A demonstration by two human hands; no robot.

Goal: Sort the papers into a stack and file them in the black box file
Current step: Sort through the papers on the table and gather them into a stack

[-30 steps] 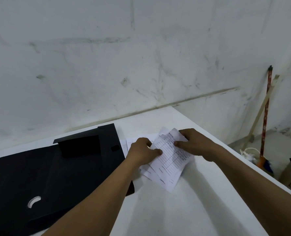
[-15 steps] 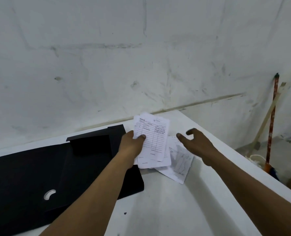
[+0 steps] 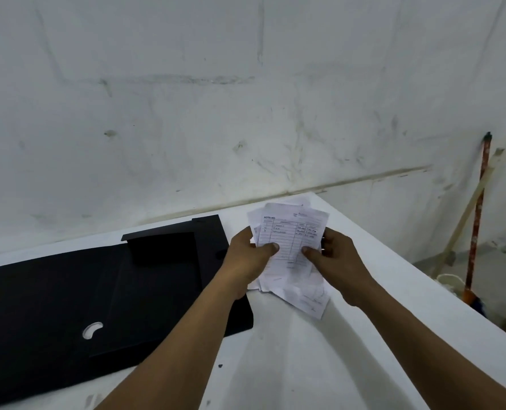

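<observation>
1. Black box file (image 3: 103, 297): lay opened flat on the left half of the white tabletop (image 3: 290, 359); raised flap at the far edge; crescent-shaped cut-out in the near panel showed white beneath.
2. Left hand (image 3: 247, 258): reached in over the right edge of the box file; fingers closed on the left side of the papers, thumb (image 3: 271, 248) pressed on the front of the top sheet, remaining fingers hidden behind.
3. Papers (image 3: 290, 241): small loose bundle of white printed slips, gripped between both hands and lifted off the tabletop, just right of the box file; uneven, edges fanned at the top and bottom; top sheet a ruled form headed "NOTA NO", with handwritten rows too small to read.
4. Lower slip (image 3: 311, 300): projected from the bottom of the bundle toward the near right, at a slant; could not tell whether touching the tabletop or hanging free.
5. Right hand (image 3: 334, 258): fingers closed on the right side of the papers, thumb (image 3: 309, 251) on the front face close to the left thumb, other fingers curled behind the sheets.
6. Two long handles (image 3: 479, 214): one reddish, one pale, leaned against the scuffed white wall (image 3: 246, 99) at far right, standing on the floor beyond the tabletop edge.
</observation>
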